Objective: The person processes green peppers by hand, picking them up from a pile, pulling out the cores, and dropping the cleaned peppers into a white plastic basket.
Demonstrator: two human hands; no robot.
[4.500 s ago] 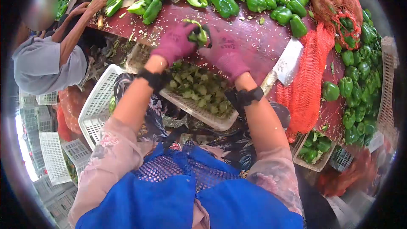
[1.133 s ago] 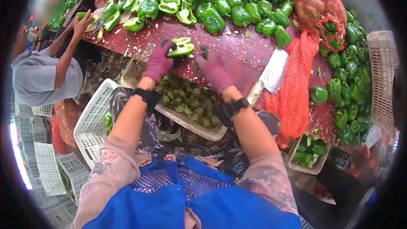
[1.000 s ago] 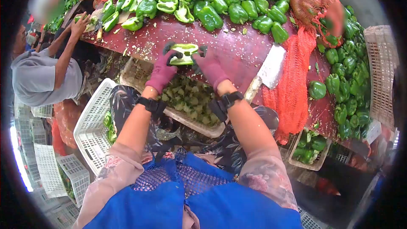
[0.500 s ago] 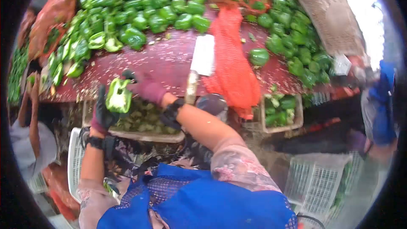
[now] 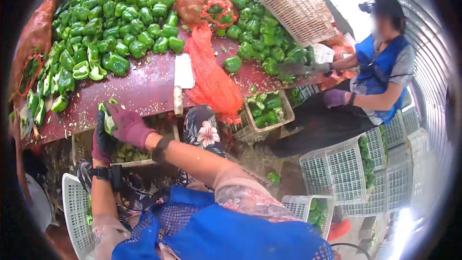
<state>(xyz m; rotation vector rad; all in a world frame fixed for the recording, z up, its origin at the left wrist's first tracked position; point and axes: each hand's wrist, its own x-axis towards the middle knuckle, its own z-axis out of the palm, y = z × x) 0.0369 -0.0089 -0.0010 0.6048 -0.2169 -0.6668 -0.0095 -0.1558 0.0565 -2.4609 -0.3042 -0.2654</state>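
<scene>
A cut green pepper (image 5: 109, 121) is between my two gloved hands, above the near edge of the red table (image 5: 144, 84). My left hand (image 5: 103, 139), in a dark and maroon glove, is closed round its lower left side. My right hand (image 5: 129, 124), in a maroon glove, presses on its right side with the fingers over it. Behind them, halved peppers (image 5: 81, 70) lie at the front of a big heap of green peppers (image 5: 103, 24). A white-bladed knife (image 5: 184, 72) lies on the table to the right.
A crate of scraps (image 5: 137, 155) sits under my hands. Red net sacks (image 5: 211, 67) lie mid-table, with another pepper heap (image 5: 260, 31) beyond. A co-worker (image 5: 385, 62) sits at the right, near stacked white crates (image 5: 346, 166). A small crate (image 5: 269, 110) holds peppers.
The view has swung right, bringing the co-worker into sight. My right hand has closed in on the pepper, which is now turned and more covered by my hands.
</scene>
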